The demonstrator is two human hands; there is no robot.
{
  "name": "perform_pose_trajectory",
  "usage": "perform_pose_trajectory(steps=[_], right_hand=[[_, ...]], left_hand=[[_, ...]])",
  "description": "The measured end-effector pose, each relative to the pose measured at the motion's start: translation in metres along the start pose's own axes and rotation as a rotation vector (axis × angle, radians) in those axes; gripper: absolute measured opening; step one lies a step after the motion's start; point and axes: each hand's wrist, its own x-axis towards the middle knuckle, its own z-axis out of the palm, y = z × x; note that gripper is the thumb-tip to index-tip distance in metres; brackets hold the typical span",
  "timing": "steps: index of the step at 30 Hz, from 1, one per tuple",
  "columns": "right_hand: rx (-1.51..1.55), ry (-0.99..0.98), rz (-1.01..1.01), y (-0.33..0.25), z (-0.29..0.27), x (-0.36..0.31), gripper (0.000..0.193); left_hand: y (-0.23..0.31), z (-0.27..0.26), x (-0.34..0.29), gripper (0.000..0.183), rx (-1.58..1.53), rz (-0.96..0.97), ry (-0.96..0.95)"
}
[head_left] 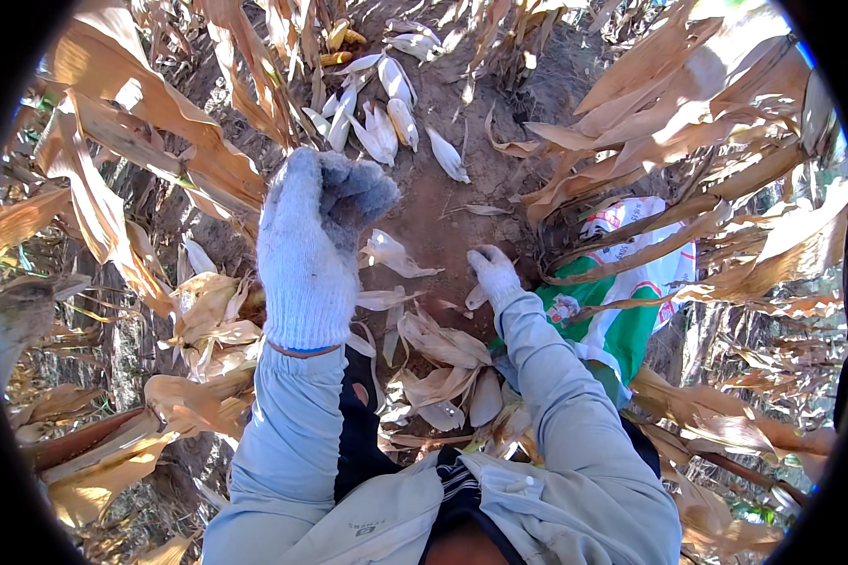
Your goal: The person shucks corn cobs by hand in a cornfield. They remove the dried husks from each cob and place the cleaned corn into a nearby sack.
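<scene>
My left hand (325, 212), in a white knit glove with grey finger coating, is raised on the left. Its fingers bend loosely to the right, and nothing shows in them. Lower and farther right is my right hand (493, 273), also in a pale glove, low over the soil. Its fingers are curled in, and a small pale piece (476, 298) shows just under them; whether they grip it is hard to tell. A loose dry corn husk (396, 254) lies between the two hands. More torn husks (443, 344) are scattered in front of my body.
Several corn ears in pale husks (377, 132) lie on the soil ahead, with bare yellow cobs (334, 58) behind them. A green, white and red sack (622, 311) is beside my right forearm. Dry corn stalks and leaves (151, 122) crowd both sides.
</scene>
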Motion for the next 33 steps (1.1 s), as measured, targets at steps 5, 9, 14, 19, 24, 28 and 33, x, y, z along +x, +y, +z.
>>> perform_pose_trajectory(steps=[5,9,14,19,24,28,33], right_hand=[[-0.363,0.121,-0.178,-0.025,0.016,0.107,0.052],[-0.692,0.287,-0.1,-0.062,0.037,0.156,0.065],[-0.726,0.25,-0.189,-0.09,0.062,0.206,0.072],[-0.764,0.253,-0.194,-0.083,0.072,0.233,0.08],[-0.528,0.258,-0.162,-0.069,0.081,0.24,0.075],[0.22,-0.049,0.096,-0.026,0.062,0.275,0.046],[0.809,-0.329,0.139,-0.058,0.054,0.148,0.047]], left_hand=[[-0.008,-0.002,0.012,0.026,0.011,-0.105,-0.052],[-0.013,0.002,0.024,0.025,-0.031,-0.244,0.01],[-0.007,0.017,0.038,0.03,0.043,-0.346,0.087],[-0.016,0.018,0.049,0.036,0.08,-0.438,0.079],[-0.017,0.018,0.052,0.038,0.122,-0.467,0.098],[-0.02,0.026,0.056,0.035,0.105,-0.479,0.044],[-0.022,0.023,0.046,0.031,0.048,-0.387,0.068]])
